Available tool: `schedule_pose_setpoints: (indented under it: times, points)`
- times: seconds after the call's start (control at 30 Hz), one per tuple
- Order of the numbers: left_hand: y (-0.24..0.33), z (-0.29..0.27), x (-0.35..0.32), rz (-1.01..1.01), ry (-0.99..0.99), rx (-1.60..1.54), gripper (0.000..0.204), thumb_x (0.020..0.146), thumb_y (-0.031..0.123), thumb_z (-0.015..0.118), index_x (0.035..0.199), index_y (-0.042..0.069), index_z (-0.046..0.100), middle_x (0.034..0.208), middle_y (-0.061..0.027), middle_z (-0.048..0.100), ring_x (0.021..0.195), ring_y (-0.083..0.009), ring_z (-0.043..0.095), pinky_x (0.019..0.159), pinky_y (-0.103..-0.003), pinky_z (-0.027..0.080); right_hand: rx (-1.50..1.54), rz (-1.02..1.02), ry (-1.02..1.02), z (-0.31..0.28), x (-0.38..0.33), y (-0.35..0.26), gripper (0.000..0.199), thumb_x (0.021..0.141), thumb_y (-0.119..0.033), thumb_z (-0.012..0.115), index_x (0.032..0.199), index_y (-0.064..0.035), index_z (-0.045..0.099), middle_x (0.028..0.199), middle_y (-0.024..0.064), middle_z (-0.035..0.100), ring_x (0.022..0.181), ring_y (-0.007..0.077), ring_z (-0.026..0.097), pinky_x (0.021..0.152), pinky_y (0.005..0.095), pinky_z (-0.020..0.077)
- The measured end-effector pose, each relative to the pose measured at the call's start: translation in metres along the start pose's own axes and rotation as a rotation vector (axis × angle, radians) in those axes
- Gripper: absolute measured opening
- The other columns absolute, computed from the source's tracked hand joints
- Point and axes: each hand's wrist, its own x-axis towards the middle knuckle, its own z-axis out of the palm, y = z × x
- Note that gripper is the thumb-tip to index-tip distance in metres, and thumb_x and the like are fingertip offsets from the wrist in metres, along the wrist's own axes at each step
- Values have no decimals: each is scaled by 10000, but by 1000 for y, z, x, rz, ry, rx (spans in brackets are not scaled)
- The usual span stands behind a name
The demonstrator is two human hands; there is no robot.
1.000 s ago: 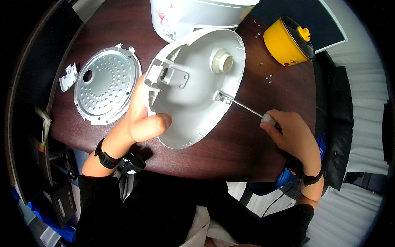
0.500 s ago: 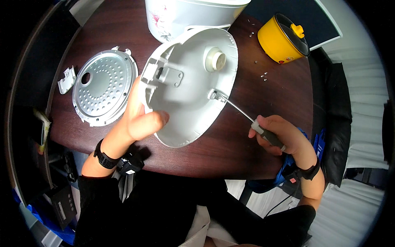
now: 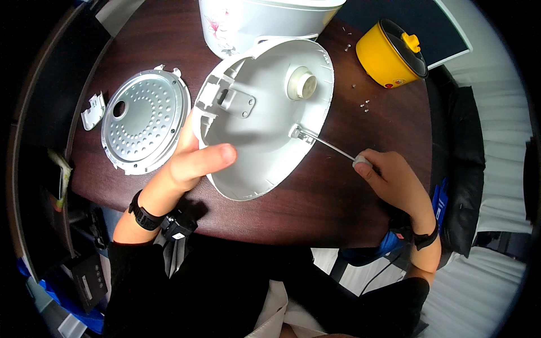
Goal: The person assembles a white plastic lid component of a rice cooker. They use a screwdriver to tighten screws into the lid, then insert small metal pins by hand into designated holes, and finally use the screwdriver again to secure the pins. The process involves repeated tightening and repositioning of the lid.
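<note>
Over the counter (image 3: 338, 208), we are holding a white lid (image 3: 265, 149) tilted.
Our left grip (image 3: 194, 163) is clasping its left edge; our right grip (image 3: 391, 177) is pinching a screwdriver (image 3: 335, 148) by the handle, the tip meeting a bracket (image 3: 295, 130) inside.

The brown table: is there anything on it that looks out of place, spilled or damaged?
Yes: several small screw-like bits lie loose on the table near the yellow pot. They look odd because they are scattered, with no container. I see no spilled liquid, and no clear damage to the white cover in the left hand.
</note>
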Motion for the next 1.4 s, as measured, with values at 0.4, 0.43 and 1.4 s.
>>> schedule_pose_setpoints:
  times: [0.4,0.43,1.4]
  points:
    - [-20,-10,1,-27,-135,-37,941,694,359,810,1399,-47,336,1261,-165,535,1135,-245,554,944,-367,473,297,31,-81,16,0,16,341,1003,-284,481,895,12,611,706,188,614,645,333,625,614,363,454]
    - [-19,-10,1,-41,-144,-41,945,693,372,813,1396,-48,342,1257,-164,538,1129,-244,559,937,-366,478,316,29,-81,17,0,16,342,1004,-282,479,894,14,611,701,182,614,640,326,625,615,358,456]
    - [-14,-8,-3,-74,-102,49,843,713,366,737,1362,-41,385,1225,-158,554,1115,-247,560,918,-362,477,1251,344,-388,42,-13,7,475,1035,-435,375,973,-22,601,578,-13,505,424,68,448,394,220,369]
